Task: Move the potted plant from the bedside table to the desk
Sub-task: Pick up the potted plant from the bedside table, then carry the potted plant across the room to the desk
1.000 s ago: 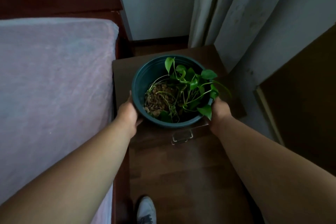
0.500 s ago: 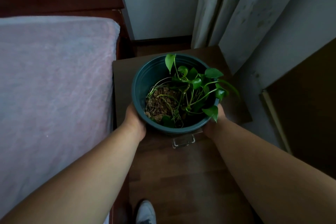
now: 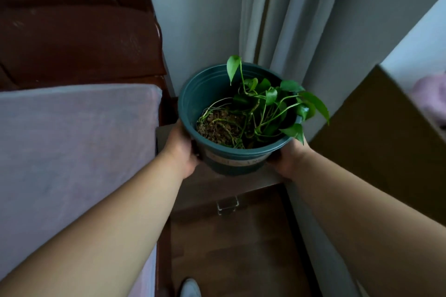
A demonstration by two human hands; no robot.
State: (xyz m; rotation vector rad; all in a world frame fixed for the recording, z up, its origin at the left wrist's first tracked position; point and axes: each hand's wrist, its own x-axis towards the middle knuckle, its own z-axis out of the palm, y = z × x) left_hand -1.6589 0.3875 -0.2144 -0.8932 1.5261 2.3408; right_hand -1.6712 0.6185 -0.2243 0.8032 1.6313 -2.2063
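Now that my hands, left hand [image 3: 182, 152] and right hand [image 3: 288, 160], clasping its sides, have raised the potted plant [image 3: 237, 118] above the bedside table [image 3: 231, 187], carrying can begin.

One potted plant [image 3: 237, 118] between two hands, left hand [image 3: 182, 152] and right hand [image 3: 288, 160] (fingers hidden behind it); one worktop [image 3: 231, 185], one bed [image 3: 72, 142], one shoe [image 3: 190, 288].

We hold the potted plant [image 3: 231, 113] between our hands, left hand [image 3: 181, 152] at nine o'clock, right hand [image 3: 287, 159] at three, above the counter [image 3: 231, 185]. The bed [image 3: 72, 152] lies at nine o'clock, the curtain [image 3: 289, 19] at twelve.
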